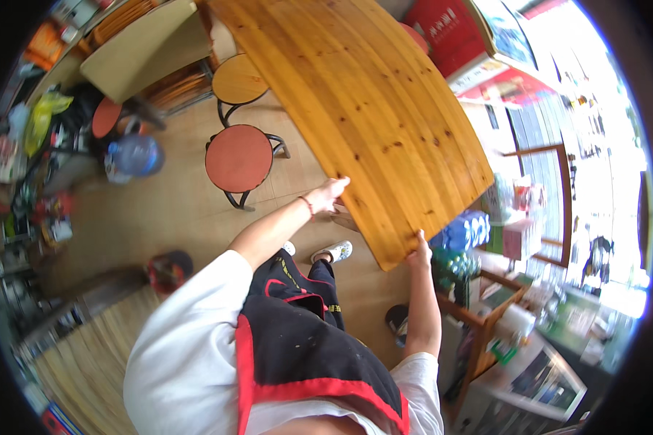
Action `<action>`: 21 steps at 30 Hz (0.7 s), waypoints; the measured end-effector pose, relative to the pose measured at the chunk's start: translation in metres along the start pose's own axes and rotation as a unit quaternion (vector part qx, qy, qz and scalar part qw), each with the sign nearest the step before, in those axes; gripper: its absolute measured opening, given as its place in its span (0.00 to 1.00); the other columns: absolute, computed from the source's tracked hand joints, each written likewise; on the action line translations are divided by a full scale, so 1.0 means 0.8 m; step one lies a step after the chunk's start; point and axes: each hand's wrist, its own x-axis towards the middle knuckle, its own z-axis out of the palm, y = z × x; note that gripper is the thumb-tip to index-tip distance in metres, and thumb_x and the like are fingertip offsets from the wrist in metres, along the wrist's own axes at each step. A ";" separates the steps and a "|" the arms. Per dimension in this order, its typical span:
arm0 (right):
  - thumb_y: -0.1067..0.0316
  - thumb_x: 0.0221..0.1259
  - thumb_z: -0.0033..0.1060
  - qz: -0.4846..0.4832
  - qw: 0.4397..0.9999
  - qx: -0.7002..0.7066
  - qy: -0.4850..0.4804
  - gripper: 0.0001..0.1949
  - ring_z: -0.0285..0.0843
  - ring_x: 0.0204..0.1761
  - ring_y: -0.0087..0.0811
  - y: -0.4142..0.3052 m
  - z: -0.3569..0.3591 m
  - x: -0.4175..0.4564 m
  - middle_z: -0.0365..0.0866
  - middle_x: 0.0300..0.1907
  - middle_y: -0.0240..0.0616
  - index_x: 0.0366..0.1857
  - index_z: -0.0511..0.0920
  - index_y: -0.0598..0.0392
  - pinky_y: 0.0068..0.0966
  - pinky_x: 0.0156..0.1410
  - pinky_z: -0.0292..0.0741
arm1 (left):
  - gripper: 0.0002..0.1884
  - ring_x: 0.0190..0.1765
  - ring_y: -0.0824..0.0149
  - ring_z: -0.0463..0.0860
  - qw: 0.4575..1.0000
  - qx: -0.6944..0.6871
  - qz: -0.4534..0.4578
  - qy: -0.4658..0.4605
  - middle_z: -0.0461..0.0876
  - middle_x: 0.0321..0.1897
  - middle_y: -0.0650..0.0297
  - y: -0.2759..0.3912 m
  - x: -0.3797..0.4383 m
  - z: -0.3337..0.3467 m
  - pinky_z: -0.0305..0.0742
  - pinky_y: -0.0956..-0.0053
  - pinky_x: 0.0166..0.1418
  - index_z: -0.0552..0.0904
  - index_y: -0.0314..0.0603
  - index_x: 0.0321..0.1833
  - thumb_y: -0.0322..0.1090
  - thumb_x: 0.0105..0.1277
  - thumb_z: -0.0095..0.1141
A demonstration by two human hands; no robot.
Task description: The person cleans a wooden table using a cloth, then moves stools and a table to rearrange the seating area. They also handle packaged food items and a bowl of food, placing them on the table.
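Observation:
A long varnished wooden tabletop (381, 119) with dark knots stretches away from me. My left hand (329, 196) grips its left edge near the close corner, thumb on top and fingers underneath. On the near end, my right hand (420, 251) holds the edge, its thumb on the upper face. The fingers under the wood are mostly hidden. Part of a wooden support (344, 219) shows beneath the left edge. Left of the tabletop stand a round stool with a red seat (239, 159) and another with a wooden seat (240, 79).
A large blue water bottle (137, 155) stands on the tiled floor at left. Red boxes (441, 32) are at the far right. Blue-wrapped packs (461, 230), a wooden frame (565, 204) and a glass-fronted cabinet (533, 375) line the right side. A folded table (147, 51) leans at far left.

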 end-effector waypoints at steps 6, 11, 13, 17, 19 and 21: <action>0.66 0.62 0.62 -0.018 0.997 -0.074 0.005 0.15 0.79 0.47 0.46 -0.160 -0.043 0.118 0.78 0.47 0.48 0.47 0.75 0.63 0.50 0.49 0.80 | 0.31 0.59 0.50 0.75 1.000 -0.013 0.026 0.011 0.63 0.69 0.51 0.017 0.105 0.115 0.57 0.38 0.67 0.62 0.42 0.70 0.54 0.71 0.43; 0.65 0.63 0.60 0.037 0.994 -0.090 -0.045 0.15 0.78 0.50 0.48 -0.235 -0.072 0.200 0.77 0.49 0.47 0.48 0.74 0.61 0.52 0.53 0.78 | 0.29 0.48 0.60 0.81 0.995 0.029 0.042 -0.083 0.77 0.52 0.54 0.011 0.126 0.117 0.75 0.58 0.53 0.69 0.38 0.63 0.53 0.69 0.50; 0.63 0.65 0.58 0.044 0.989 -0.103 -0.093 0.16 0.75 0.54 0.46 -0.242 -0.078 0.204 0.75 0.52 0.45 0.52 0.73 0.59 0.49 0.59 0.74 | 0.27 0.47 0.61 0.82 0.994 -0.069 0.050 -0.067 0.80 0.46 0.55 -0.038 0.126 0.062 0.76 0.64 0.50 0.71 0.38 0.60 0.53 0.68 0.52; 0.51 0.67 0.50 -0.052 0.994 -0.065 -0.073 0.21 0.75 0.54 0.44 -0.221 -0.091 0.184 0.75 0.56 0.42 0.54 0.73 0.54 0.42 0.58 0.75 | 0.14 0.27 0.71 0.77 0.954 -0.093 0.086 0.272 0.79 0.25 0.64 -0.149 0.106 -0.104 0.71 0.73 0.31 0.79 0.42 0.34 0.47 0.66 0.53; 0.42 0.66 0.44 -0.028 0.994 0.008 -0.104 0.26 0.76 0.54 0.42 -0.195 -0.108 0.170 0.76 0.56 0.38 0.54 0.74 0.52 0.39 0.57 0.76 | 0.21 0.38 0.67 0.81 0.914 -0.114 0.021 0.388 0.82 0.37 0.61 -0.227 0.073 -0.214 0.75 0.65 0.49 0.77 0.44 0.48 0.55 0.66 0.53; 0.39 0.64 0.41 0.009 1.000 0.025 -0.004 0.27 0.78 0.46 0.41 -0.127 -0.108 0.165 0.81 0.48 0.34 0.51 0.75 0.51 0.41 0.52 0.76 | 0.26 0.41 0.61 0.81 0.865 -0.168 0.012 0.473 0.82 0.42 0.58 -0.258 0.034 -0.273 0.74 0.62 0.49 0.76 0.42 0.53 0.58 0.65 0.52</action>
